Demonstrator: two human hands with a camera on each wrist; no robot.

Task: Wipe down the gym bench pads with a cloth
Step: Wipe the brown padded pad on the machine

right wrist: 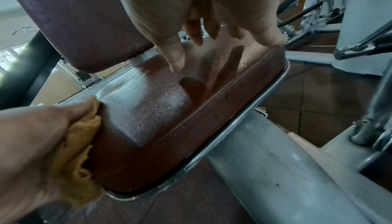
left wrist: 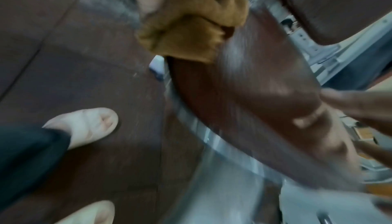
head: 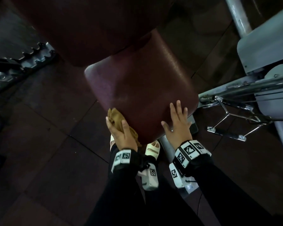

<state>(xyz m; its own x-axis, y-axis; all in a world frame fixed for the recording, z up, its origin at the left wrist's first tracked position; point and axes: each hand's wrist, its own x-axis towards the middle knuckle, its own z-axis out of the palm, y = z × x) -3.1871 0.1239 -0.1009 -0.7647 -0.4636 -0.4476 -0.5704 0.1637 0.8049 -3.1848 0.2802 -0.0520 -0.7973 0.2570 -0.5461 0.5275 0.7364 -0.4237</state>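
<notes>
Now the left hand (head: 121, 132), fingers curled round the bunched cloth (head: 116, 117), presses it against the seat pad (head: 140, 88) side edge while the right hand (head: 178, 126), fingers spread flat, hovers just above the top; firm, overlapping strokes along the seam would probably serve best.

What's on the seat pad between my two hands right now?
Nothing: in the head view, only bare seat pad lies between the left hand holding the cloth and the right hand.

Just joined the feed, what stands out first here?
The maroon seat pad fills the centre. The left hand presses a mustard cloth against its near-left corner, while the right hand rests spread-fingered at its front edge. A grey machine frame stands at right.
</notes>
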